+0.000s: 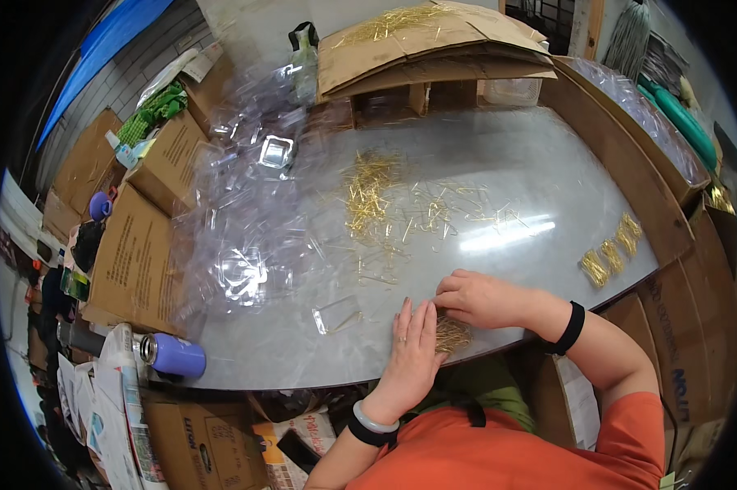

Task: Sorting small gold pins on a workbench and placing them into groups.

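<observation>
A bundle of thin gold wire hooks (452, 335) lies at the table's near edge, partly covered by my hands. Along its left side, my left hand (413, 349) holds it with long, nearly straight fingers. My right hand (484, 299) closes over its far end with bent fingers; the fingertips are partly hidden. Beyond the hands, a loose heap of gold wire hooks (372, 196) spreads over the grey table (540, 327), with scattered ones trailing right. Left of my left hand lies a small clear plastic case (336, 317) with a few wires at it.
Clear plastic cases (246, 220) pile up at the left. Several tied gold bundles (612, 255) lie near the right edge. A purple bottle (179, 356) lies at the near left corner. Flattened cardboard (434, 57) stands at the back; a cardboard wall (621, 155) borders the right.
</observation>
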Demonstrator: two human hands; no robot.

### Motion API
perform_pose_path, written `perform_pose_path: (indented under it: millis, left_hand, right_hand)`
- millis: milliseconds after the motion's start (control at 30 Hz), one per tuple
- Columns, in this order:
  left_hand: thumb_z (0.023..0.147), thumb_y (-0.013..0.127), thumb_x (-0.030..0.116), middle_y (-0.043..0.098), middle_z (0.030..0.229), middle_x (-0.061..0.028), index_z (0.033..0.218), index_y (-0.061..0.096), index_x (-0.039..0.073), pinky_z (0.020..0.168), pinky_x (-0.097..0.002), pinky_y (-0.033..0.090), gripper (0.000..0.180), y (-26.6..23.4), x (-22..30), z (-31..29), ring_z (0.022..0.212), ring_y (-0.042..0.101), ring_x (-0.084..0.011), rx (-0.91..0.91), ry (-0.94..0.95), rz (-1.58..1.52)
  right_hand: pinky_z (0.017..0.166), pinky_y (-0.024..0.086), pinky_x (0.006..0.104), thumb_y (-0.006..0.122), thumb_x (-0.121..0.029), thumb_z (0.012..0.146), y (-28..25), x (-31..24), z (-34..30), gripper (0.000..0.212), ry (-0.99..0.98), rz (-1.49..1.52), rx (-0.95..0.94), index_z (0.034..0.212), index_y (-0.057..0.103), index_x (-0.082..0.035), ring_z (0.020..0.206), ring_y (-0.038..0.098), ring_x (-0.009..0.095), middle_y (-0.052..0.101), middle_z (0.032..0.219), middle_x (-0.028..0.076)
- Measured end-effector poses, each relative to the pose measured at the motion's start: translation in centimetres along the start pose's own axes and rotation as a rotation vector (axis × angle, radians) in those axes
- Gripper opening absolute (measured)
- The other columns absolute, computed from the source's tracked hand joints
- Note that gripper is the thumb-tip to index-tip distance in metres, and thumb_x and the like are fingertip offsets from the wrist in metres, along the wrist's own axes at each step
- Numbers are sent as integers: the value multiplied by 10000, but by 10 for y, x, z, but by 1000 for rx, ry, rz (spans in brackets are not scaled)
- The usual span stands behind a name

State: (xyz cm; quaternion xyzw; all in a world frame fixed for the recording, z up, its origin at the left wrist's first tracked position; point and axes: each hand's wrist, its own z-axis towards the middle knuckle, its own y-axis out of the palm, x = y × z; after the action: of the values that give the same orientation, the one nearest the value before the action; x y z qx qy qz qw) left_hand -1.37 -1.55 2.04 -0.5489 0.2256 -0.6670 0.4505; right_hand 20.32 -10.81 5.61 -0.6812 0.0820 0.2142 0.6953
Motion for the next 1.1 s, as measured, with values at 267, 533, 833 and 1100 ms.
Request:
perform_pose_path:
  millis: [267,533,833,1100]
  left_hand:
    - [899,732,203,343,1546,-236,1560,256,-36,1205,-613,218,849,-9,-6,15,1481,233,-491,-165,28,85]
    - [897,728,163,426,1431,-223,1471,412,-32,1189,-566,292,684,-4,-1,12,1408,341,-476,-110,16,75]
    - [896,700,94,436,1401,-229,1423,459,-51,1169,-549,311,597,10,11,14,1387,352,-481,-29,-56,35]
    - [907,698,115,426,1401,-225,1446,428,-53,1181,-637,238,626,9,15,14,1413,305,-484,8,-1,157]
  right_hand:
    - [1059,458,394,786,-164,808,-21,-15,-35,624,89,10,-58,1372,563,-22,1230,537,337,581,1340,151]
    - [1125,406,460,619,62,817,41,-42,-63,580,358,206,521,1383,502,18,1326,466,425,511,1391,253]
    - [1137,386,479,511,124,793,68,-69,-41,625,400,341,761,1410,450,51,1332,451,465,465,1430,283]
    - [1104,421,464,472,152,774,60,-46,-44,630,433,233,744,1392,490,29,1293,496,445,521,1395,261]
